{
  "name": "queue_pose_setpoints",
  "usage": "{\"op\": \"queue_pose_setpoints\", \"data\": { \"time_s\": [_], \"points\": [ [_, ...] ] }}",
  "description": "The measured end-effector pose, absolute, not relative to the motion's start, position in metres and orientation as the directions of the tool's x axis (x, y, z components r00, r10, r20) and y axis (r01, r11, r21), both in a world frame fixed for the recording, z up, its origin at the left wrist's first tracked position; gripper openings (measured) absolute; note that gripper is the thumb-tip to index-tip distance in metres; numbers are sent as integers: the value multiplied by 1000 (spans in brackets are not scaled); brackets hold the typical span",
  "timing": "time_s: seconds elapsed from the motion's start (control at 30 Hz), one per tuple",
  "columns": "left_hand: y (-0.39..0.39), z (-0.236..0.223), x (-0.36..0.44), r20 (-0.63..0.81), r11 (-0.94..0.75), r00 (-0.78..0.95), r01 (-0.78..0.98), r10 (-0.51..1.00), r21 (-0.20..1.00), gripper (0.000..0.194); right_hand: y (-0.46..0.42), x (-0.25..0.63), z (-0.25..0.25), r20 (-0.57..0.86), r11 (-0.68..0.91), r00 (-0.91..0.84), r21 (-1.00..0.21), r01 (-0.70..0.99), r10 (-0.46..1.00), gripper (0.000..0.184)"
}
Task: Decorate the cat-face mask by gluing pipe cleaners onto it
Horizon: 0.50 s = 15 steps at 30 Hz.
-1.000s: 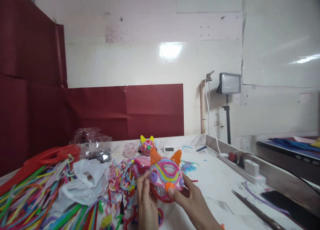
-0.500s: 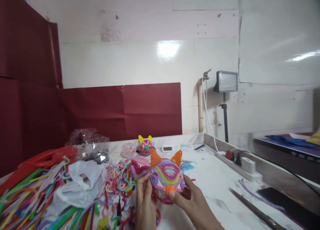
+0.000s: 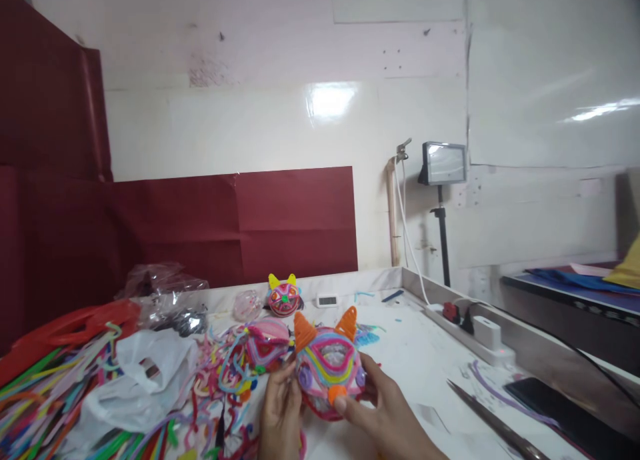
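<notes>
Between my two hands is a round cat-faced ball of coloured pipe cleaners [image 3: 331, 367], with orange ears, purple eyes and an orange nose. My left hand [image 3: 281, 407] grips its left side, the fingers partly hidden behind it. My right hand [image 3: 385, 407] holds the right side, its thumb pressed on the orange nose. Just left of it lies a pink pipe-cleaner ball [image 3: 267, 343]. Farther back stands a finished-looking cat face with yellow ears [image 3: 284, 297], beside a clear ball [image 3: 247, 305].
Loose pipe cleaners [image 3: 40, 393], a white plastic bag [image 3: 155, 360] and a red bag [image 3: 100, 320] crowd the left. At right lie scissors [image 3: 493, 420], a phone [image 3: 565, 410] and a power strip [image 3: 500, 353]. A small digital display [image 3: 327, 301] sits at the back.
The view has shifted slightly, so the background sits a little farther left. Both hands keep hold of the cat-faced ball, which sits slightly lower and more to the left in view.
</notes>
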State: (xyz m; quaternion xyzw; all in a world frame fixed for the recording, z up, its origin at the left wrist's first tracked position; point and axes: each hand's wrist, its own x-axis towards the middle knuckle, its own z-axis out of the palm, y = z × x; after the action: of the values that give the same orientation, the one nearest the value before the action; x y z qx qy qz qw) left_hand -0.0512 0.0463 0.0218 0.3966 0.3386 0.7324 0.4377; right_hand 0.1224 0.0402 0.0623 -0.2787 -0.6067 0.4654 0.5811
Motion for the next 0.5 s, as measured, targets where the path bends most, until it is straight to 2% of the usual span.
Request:
{"op": "queue_pose_setpoints", "data": {
  "time_s": [0.1,0.3,0.5],
  "points": [
    [54,14,-58,233,-343,-307,-382,923,858,50,44,125,62,451,417,-196,-889,-190,871,60],
    [64,-1,-49,235,-408,-476,-302,847,861,56,44,129,66,472,430,-233,-878,-211,850,50],
    [60,-1,-41,185,-364,-475,-319,861,875,60,41,131,66,464,422,-209,-881,-214,861,52]
  ]
}}
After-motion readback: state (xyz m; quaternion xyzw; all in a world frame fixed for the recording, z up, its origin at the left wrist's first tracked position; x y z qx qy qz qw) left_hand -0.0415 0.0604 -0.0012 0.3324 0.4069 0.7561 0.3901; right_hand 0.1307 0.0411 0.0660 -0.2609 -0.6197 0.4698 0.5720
